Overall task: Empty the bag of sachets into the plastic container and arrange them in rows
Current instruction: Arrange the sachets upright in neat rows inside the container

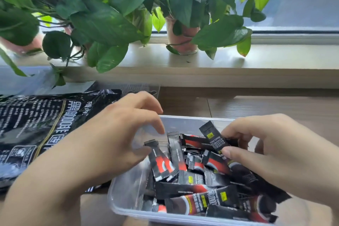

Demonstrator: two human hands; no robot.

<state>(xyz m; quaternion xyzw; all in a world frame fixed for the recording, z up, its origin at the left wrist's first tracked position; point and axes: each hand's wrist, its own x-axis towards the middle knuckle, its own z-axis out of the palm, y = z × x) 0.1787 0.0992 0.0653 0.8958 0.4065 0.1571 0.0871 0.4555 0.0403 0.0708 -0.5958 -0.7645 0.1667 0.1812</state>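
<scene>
Jumbled sachets (192,189) fill the plastic container (126,194) beneath both hands, with none in rows yet. Right hand (275,152) pinches a raised sachet (213,137) between thumb and fingertips, likely to lay it straight. Left hand (113,134) hovers, fingers loosely spread, holding nothing. Beyond its knuckles lies the bag (36,124) — flat, apparently emptied.

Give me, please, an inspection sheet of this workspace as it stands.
Surface: wood-grain top.
Job's things: black bag flat at left; clear plastic container holds jumbled coffee sachets, no rows yet.
Clutter: translucent plastic behind the bag.
Grippers: left hand over the container, fingers loosely curled, holding nothing; right hand pinches a single sachet.
Cables: nothing seen.
Surroundings: potted plants on a windowsill.
</scene>
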